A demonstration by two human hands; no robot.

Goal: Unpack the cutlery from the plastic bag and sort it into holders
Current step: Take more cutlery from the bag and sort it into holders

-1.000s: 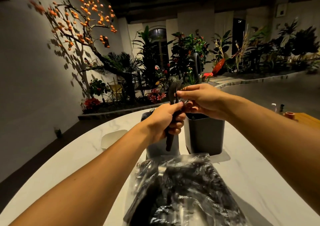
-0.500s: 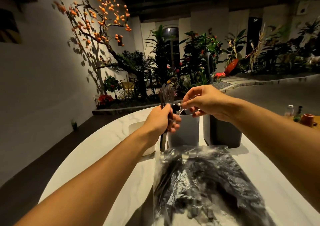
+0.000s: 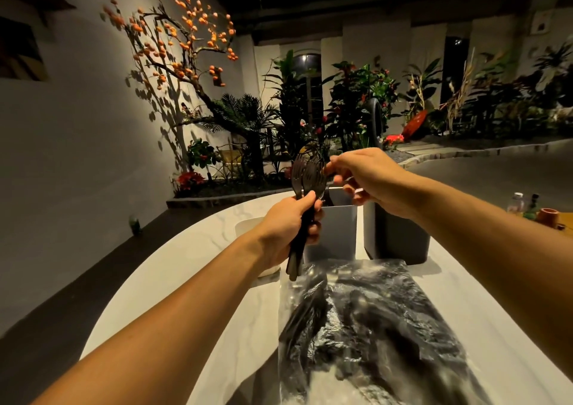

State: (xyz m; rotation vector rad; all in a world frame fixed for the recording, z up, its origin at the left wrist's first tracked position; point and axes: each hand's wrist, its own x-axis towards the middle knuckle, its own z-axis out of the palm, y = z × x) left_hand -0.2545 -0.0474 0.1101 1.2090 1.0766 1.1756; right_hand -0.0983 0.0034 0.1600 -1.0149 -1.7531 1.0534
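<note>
1. I hold a bunch of black plastic forks (image 3: 305, 184) up in the air, just above the holders. My left hand (image 3: 286, 229) is wrapped tight around their handles. The prongs point up.
2. My right hand (image 3: 367, 179) is by the fork heads. My fingertips (image 3: 333, 169) pinch at the prongs, I think to pull one fork out, but it is too dark to be sure I have one.
3. The forks look light, thin and stiff. They look smooth, so one may slip. I think the handle is the best place to hold, since the prongs are thin and might snap.
4. Just behind the forks stands a light grey holder (image 3: 336, 234). It is tall and square with an open top. Beside it on the right is a dark grey holder (image 3: 398, 237) of the same shape.
5. A white cup (image 3: 248, 228) peeks out from behind my left wrist.
6. In front of the holders lies the plastic bag (image 3: 372, 327). It is clear, soft and crinkly, with shiny spots. More dark cutlery shows inside.
7. All of it sits on a white table (image 3: 173, 286) with faint grey marble lines.
</note>
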